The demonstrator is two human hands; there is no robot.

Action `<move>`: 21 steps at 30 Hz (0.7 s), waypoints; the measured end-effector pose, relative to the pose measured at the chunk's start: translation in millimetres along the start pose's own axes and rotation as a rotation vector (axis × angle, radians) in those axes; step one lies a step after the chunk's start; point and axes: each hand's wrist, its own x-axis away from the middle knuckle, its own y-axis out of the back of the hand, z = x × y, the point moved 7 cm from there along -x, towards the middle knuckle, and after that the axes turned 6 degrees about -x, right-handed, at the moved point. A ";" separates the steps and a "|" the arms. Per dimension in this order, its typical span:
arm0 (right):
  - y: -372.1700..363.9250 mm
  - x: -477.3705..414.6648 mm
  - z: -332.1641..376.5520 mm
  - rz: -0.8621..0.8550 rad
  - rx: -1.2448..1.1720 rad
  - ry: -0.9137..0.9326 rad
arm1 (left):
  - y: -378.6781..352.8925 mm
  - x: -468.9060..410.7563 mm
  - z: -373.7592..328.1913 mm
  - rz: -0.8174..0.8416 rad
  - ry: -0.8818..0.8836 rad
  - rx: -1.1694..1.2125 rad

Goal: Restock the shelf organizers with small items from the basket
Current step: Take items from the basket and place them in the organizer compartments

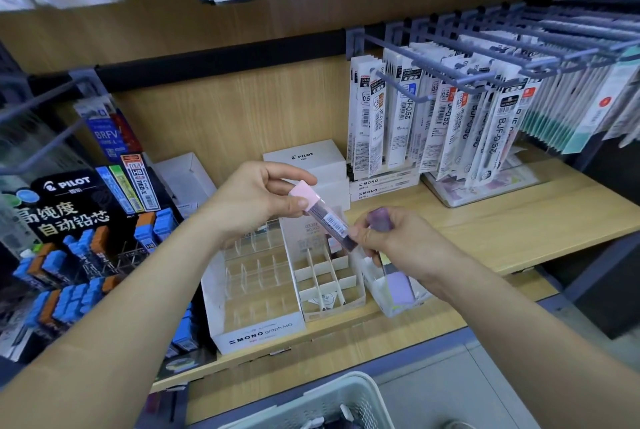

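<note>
Left hand [254,202] pinching pink-capped lead case [322,212] by its cap, held tilted above the white divided organizer [327,276] on wooden shelf [519,221]. Right hand [394,238] gripping purple-capped case [380,219], touching the first case's lower end. Basket [332,401] below, near frame bottom.

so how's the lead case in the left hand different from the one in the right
The pink-capped case in the left hand has a pale pink cap and shows along its length, tilted, barcode visible. The purple-capped case in the right hand has a purple cap and is mostly hidden by the fingers. Both are held over the shelf organizers.
</note>
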 end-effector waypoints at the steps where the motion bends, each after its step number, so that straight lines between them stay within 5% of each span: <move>1: 5.5 0.0 1.4 -0.051 -0.005 -0.001 | 2.2 -1.0 -0.7 -0.014 0.001 -0.062; 7: 35.9 0.4 1.0 -0.274 -0.246 -0.044 | -1.9 -6.7 -9.5 -0.032 0.021 -0.429; 21: 26.3 13.3 8.6 -0.101 -0.393 -0.097 | -33.0 -28.6 6.7 -0.213 -0.117 -0.957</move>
